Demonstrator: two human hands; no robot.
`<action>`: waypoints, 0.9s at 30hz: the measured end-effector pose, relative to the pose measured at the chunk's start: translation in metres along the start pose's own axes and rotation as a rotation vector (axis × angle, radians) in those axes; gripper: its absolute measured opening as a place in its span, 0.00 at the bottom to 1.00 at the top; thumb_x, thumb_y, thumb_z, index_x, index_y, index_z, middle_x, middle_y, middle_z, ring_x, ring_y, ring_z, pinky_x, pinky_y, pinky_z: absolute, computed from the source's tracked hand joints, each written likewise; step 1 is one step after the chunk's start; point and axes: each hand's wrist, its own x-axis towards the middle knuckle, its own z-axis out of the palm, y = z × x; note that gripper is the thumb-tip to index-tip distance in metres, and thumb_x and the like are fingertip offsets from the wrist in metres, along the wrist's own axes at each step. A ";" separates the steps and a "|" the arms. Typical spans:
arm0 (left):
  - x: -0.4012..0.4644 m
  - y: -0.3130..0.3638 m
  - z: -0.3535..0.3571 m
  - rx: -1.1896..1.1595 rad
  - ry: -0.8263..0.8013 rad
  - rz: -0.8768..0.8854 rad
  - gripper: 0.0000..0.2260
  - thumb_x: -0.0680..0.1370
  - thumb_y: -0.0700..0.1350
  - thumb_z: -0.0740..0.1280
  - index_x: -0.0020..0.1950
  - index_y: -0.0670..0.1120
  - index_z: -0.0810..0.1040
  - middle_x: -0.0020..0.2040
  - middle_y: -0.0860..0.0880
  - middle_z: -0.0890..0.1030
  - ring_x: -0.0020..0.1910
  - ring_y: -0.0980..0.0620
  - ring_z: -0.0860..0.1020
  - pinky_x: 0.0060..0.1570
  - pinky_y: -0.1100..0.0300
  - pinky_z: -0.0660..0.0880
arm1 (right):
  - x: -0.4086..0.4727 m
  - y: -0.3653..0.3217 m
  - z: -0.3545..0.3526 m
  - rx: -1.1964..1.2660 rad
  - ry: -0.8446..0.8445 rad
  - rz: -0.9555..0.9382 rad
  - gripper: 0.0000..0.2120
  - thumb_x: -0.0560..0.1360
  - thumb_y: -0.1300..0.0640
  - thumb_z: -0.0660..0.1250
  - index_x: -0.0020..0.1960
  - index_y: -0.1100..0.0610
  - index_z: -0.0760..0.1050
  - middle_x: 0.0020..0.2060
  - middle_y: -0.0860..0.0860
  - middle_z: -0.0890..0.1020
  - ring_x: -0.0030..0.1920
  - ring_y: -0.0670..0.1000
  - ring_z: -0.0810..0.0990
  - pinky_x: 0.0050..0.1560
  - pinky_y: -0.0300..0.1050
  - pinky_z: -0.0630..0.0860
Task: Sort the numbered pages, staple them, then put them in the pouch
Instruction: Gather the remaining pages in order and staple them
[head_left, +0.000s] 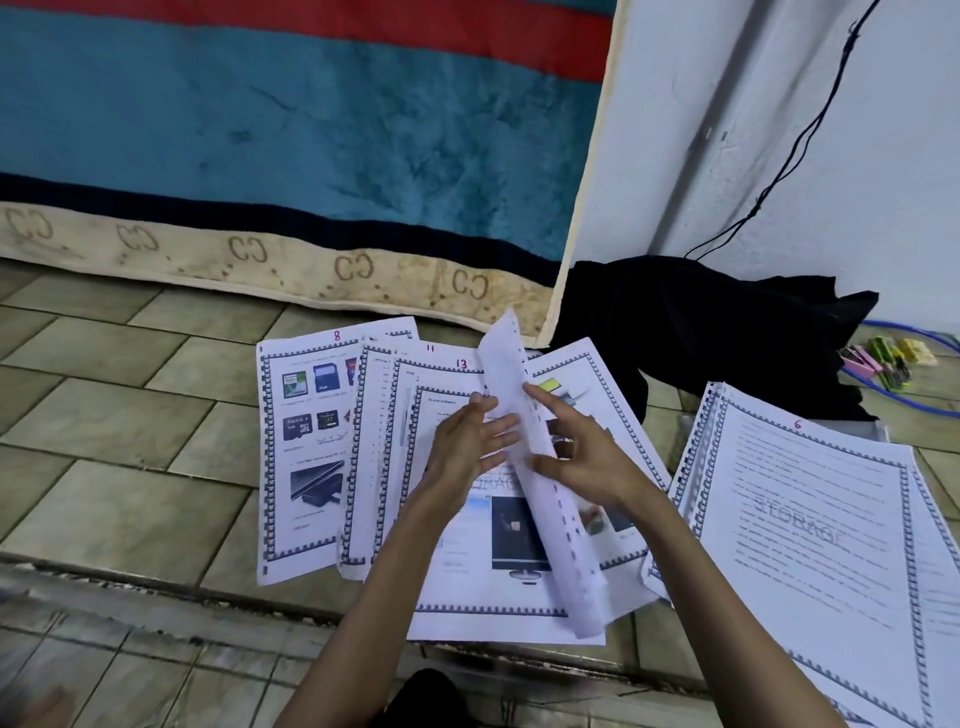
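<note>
Printed pages with pink numbers lie fanned on the tiled floor: page 8 (301, 457) at the left, page 11 (371, 415) beside it, page 13 (467, 571) in front of me. One page (524, 431) is lifted on edge over them, its punched edge facing right. My right hand (576, 457) pinches this raised page between thumb and fingers. My left hand (467, 441) lies with straight fingers against its left side. A separate stack topped by page 6 (810, 535) lies at the right. No stapler is visible; I cannot tell which thing is the pouch.
A mattress (291, 260) with a teal and red blanket stands on edge behind the pages. Black cloth (701, 322) lies by the white wall, under a hanging black cable (795, 140). Small coloured items and a blue cord (893, 358) sit at the far right.
</note>
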 end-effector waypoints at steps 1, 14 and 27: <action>0.001 0.000 -0.002 -0.002 0.009 -0.015 0.11 0.81 0.47 0.56 0.60 0.46 0.72 0.53 0.45 0.80 0.47 0.51 0.80 0.47 0.60 0.74 | 0.000 0.003 -0.001 -0.023 0.006 -0.023 0.32 0.73 0.70 0.65 0.72 0.49 0.61 0.46 0.39 0.74 0.38 0.32 0.75 0.37 0.25 0.68; 0.016 -0.018 -0.058 0.800 0.486 0.136 0.20 0.78 0.38 0.61 0.70 0.41 0.65 0.68 0.39 0.71 0.65 0.41 0.71 0.62 0.56 0.67 | 0.002 0.014 -0.011 -0.111 0.105 0.123 0.19 0.78 0.69 0.56 0.62 0.57 0.76 0.57 0.51 0.79 0.37 0.39 0.76 0.31 0.25 0.66; 0.022 0.009 -0.056 0.564 0.570 0.056 0.15 0.78 0.46 0.64 0.62 0.42 0.76 0.62 0.43 0.78 0.61 0.43 0.76 0.61 0.54 0.71 | 0.003 -0.003 -0.015 -0.117 0.195 0.161 0.15 0.74 0.63 0.67 0.59 0.51 0.79 0.42 0.56 0.85 0.29 0.46 0.73 0.24 0.31 0.63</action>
